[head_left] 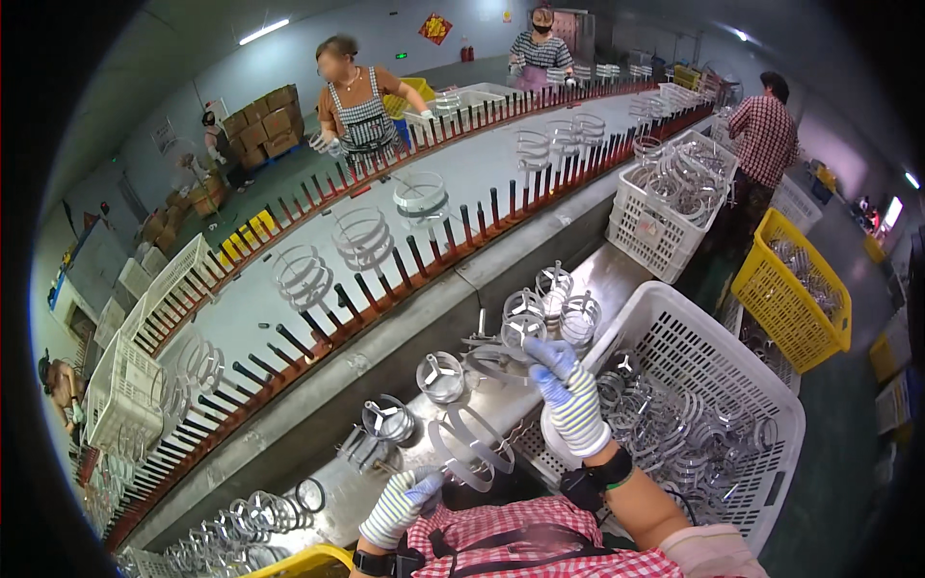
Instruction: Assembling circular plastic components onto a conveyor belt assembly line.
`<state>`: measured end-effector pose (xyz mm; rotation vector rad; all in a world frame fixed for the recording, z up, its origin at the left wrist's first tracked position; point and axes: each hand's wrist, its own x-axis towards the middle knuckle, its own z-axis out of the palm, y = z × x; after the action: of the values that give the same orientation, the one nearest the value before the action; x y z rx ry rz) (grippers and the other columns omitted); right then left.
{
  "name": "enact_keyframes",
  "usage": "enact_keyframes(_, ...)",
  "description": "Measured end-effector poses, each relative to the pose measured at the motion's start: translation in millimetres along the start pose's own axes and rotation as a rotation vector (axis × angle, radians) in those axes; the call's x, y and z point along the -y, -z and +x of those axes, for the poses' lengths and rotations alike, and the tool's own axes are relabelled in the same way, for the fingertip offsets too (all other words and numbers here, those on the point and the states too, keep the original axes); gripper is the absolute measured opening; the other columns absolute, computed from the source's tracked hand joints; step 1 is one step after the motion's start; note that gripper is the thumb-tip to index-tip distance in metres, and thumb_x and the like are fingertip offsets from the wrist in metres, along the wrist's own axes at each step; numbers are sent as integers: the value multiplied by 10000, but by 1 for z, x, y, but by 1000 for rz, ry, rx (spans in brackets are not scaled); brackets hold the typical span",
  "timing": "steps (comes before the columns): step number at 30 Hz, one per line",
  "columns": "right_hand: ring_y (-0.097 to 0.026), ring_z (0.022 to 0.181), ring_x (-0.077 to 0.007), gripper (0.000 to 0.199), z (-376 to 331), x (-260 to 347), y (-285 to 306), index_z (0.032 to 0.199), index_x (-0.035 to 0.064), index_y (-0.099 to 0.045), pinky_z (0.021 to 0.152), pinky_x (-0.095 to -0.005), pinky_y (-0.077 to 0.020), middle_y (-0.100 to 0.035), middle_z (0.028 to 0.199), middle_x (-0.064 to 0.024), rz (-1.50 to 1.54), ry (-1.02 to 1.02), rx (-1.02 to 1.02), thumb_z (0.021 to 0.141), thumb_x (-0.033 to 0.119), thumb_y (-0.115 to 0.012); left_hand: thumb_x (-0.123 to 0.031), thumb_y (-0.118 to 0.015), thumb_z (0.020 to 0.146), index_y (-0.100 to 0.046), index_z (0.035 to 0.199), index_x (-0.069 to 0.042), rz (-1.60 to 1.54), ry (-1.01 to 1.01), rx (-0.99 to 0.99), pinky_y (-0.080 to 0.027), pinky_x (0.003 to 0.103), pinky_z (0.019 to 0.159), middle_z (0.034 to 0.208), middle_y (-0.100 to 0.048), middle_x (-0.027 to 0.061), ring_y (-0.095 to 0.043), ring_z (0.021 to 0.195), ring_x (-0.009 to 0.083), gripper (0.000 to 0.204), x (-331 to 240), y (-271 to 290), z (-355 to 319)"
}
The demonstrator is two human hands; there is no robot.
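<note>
Stretching past the far left side of the large white crate (699, 337): a long grey conveyor (482, 183), edged with black-tipped pegs and carrying banded metal frames. Along the crate's left: a metal table (607, 270), crowded with metal pieces. In the crate itself: a heap of loose ring pieces (674, 414). Just beyond it: another white crate (646, 231), heaped too. Beyond its right corner: a tilted yellow crate (776, 313), also loaded. By the crate's left rim, in a striped glove: the right hand (571, 400), fingers close together beside a flat ring piece (496, 374); cannot tell whether gripping it. Farther left of the crate: the left hand (397, 506), gloved alike, fingers clamped on the lower left edge of a tilted ring frame (472, 441). Between that frame and the crate's far left corner: small three-spoked cylinders (440, 371), upright on the table.
</note>
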<state>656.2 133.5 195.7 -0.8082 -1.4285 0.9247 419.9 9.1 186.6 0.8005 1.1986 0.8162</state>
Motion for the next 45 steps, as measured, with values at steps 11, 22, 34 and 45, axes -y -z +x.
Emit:
enact_keyframes(11,-525,945,-204,299,-14,20,-118,1113,18,-566,847,-306,-402,-550,1057,-103,101,75,318,821,78,-593,-257,-529,896,-588,839,-7,-100,-180,-167,-305,216,443,546,-436,-22,-375,471,56,264,-2,116,-23)
enact_keyframes(22,-546,889,-218,497,-12,15,-177,1152,20,-529,837,-367,-401,-579,961,-84,-98,312,365,699,104,-714,-261,-554,879,-594,978,28,-179,-309,-251,-296,211,428,564,-471,-13,-388,470,51,309,11,155,-38)
enact_keyframes(34,-541,910,-298,428,17,-1,-187,1127,53,-531,823,-411,-419,-565,976,-124,-262,562,599,716,68,-650,-315,-547,878,-526,872,-62,-746,-213,69,-222,189,374,483,-286,-72,-227,365,38,253,29,176,-24)
enact_keyframes(45,-526,914,-317,523,41,19,-177,1229,79,-492,808,-377,-436,-539,1001,-139,-273,460,1016,728,74,-646,-267,-575,861,-519,893,-66,-914,-69,237,-228,180,393,519,-316,-74,-242,396,29,211,30,188,-32)
